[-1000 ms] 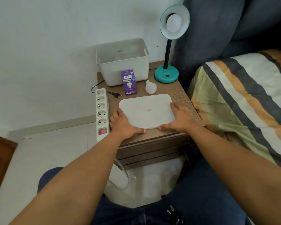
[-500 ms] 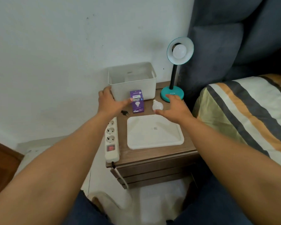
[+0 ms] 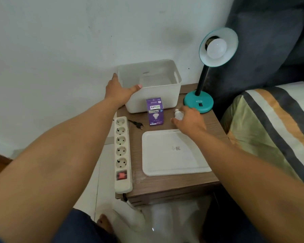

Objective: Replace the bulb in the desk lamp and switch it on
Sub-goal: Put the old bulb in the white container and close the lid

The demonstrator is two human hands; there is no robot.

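White loose bulb (image 3: 179,115) lies on its side on the wooden desk (image 3: 212,125), screw cap pointing away toward the wall, between the purple bulb box (image 3: 155,111) and the teal lamp base (image 3: 198,102). Right hand (image 3: 189,120) is on it: fingers curl over the bulb's right side, thumb low at the near-left. Grip looks loosely wrapped; can't tell if it's actually closed on the bulb, which appears to sit on the desk.

Desk lamp: teal base at the back right corner of the desk, black switch (image 3: 200,104) on the base front, black neck (image 3: 202,79) leaning up to a teal shade (image 3: 218,47) tilted toward the camera. Round white bulb (image 3: 216,48) sits in the shade's socket, unlit.

Purple box stands upright, touching or just in front of the white bin (image 3: 153,88). Left hand (image 3: 120,90) is flat against the bin's left front corner, fingers spread along the outer left wall, thumb stretched across the front near the rim. Wide open grip, pressing rather than clamping.

Lamp plug (image 3: 139,124) lies loose on the desk, left of the box, not in any socket. White power strip (image 3: 122,153) runs along the desk's left edge, red rocker switch (image 3: 121,174) at the near end. White tray (image 3: 174,151) lies flat on the near half of the desk, just near of the right hand.

Striped bedding (image 3: 274,123) at right; dark headboard (image 3: 270,41) behind the lamp.
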